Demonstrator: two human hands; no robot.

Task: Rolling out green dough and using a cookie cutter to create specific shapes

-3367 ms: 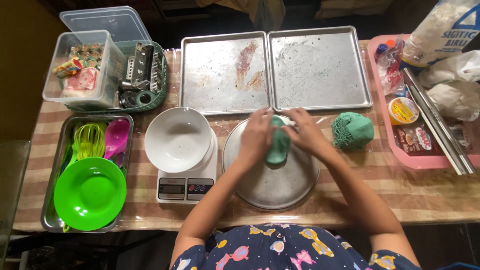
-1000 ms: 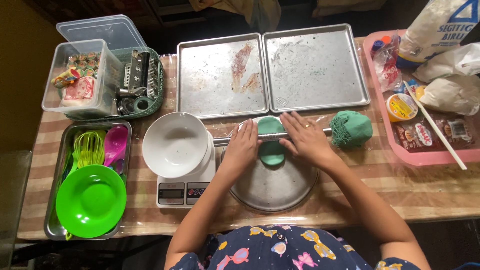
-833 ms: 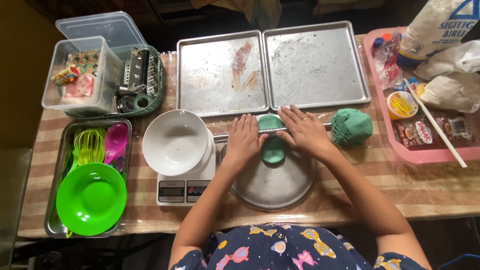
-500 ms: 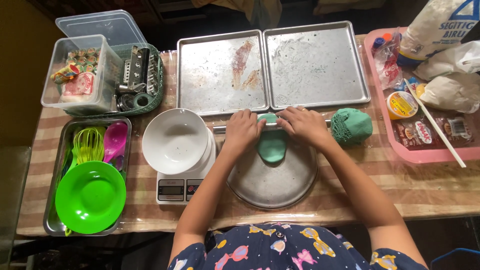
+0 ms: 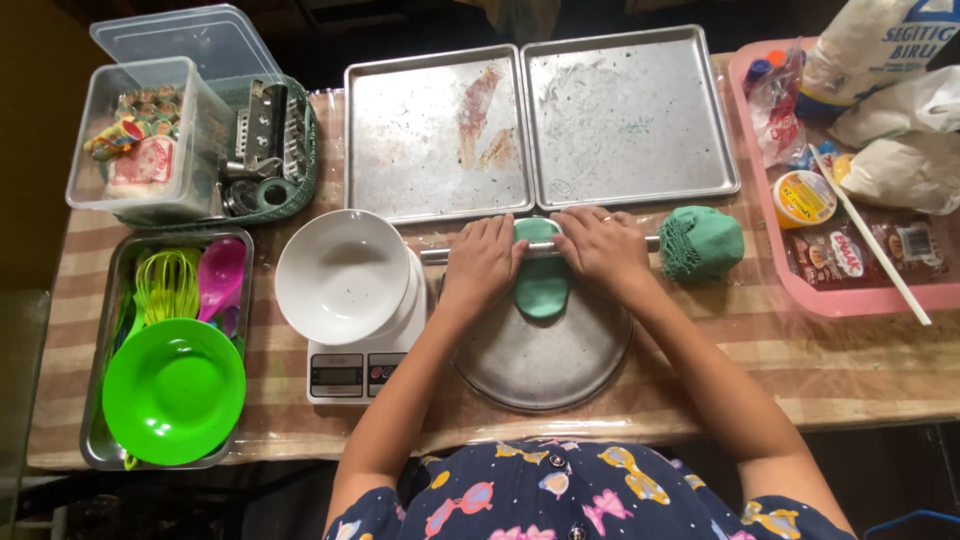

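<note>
A flattened oval of green dough (image 5: 541, 285) lies on a round metal plate (image 5: 545, 355) in front of me. Across its far end rests a thin metal rolling pin (image 5: 535, 249). My left hand (image 5: 482, 262) presses flat on the pin left of the dough, and my right hand (image 5: 603, 250) presses on it to the right. A lump of the same green dough (image 5: 702, 243) sits on the table just right of my right hand.
Two metal baking trays (image 5: 540, 125) lie behind the plate. A white bowl (image 5: 340, 275) sits on a kitchen scale. At left are a steel tray with a green plate (image 5: 173, 391), whisks and spoons, plus a plastic box (image 5: 150, 140). A pink tray (image 5: 850, 295) with bags stands right.
Both hands pushed the rolling pin away from me, from the middle of the dough to its far end. The dough has become longer and flatter.
</note>
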